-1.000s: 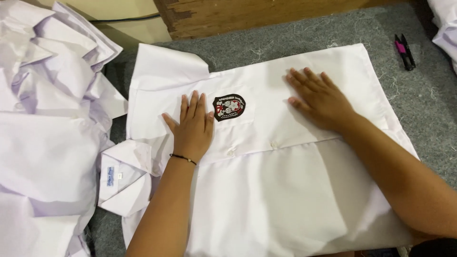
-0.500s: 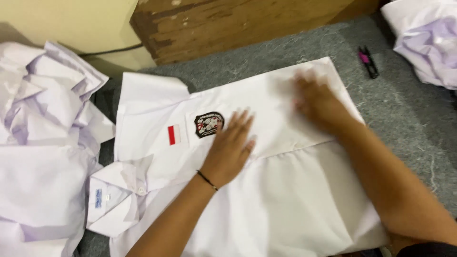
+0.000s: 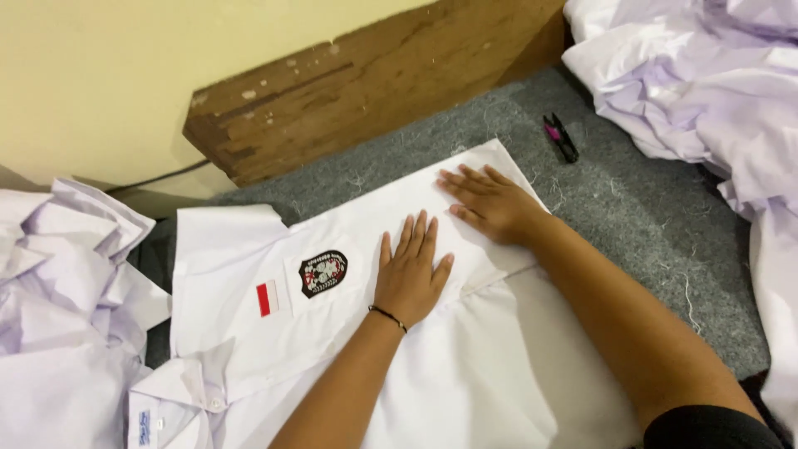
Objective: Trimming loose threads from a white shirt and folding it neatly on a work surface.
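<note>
I'm seeing a white shirt (image 3: 465, 374) wearing a black, red and white badge (image 3: 322, 273) beside a red-and-white patch (image 3: 267, 298), lying on speckled grey felt (image 3: 657, 216); black-and-magenta snips (image 3: 560, 137) nearby.

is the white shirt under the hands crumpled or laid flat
Laid flat: the white shirt lies smooth on the grey mat, with both palms pressed on it.

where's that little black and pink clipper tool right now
In the head view the black and pink clipper lies on the grey felt mat, upper right, between the white shirt and the heap of crumpled shirts, beyond the right hand.
</note>
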